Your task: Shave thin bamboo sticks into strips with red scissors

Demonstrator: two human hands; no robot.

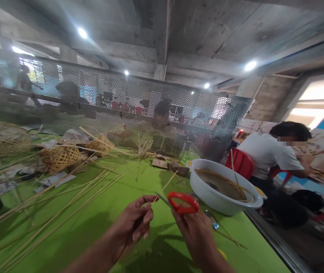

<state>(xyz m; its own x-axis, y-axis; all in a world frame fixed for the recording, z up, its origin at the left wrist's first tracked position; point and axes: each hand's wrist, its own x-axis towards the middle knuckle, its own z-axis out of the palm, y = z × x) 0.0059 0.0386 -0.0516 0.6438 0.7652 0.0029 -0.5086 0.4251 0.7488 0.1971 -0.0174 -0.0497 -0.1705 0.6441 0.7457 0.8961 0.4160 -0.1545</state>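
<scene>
In the lower middle of the frame, the left hand (136,220) has its thumb and forefinger pressed together on the lower end of a thin strip (167,183), the other fingers loosely curled below. From that pinch the strip slants up and to the right, its far end free above the fingertips. Just right of it, the right hand (197,232) grips red-handled scissors (182,203); some of its fingers are hidden, so how they sit in the loops I cannot tell. The blades point up and left, close to the left fingertips, and cross the line of the strip; whether they touch it is unclear. Beneath both hands is a green table (243,258). Across its left side long strips (78,195) lie roughly parallel, running toward the lower left corner. Beyond them, at middle left, stand a small woven basket (61,157) and a larger one (4,139). Right of centre, a white basin (207,198) holds water and a few strips. A mesh screen (116,104) spans the back, and at far right a person in a white shirt (266,151) leans forward.
</scene>
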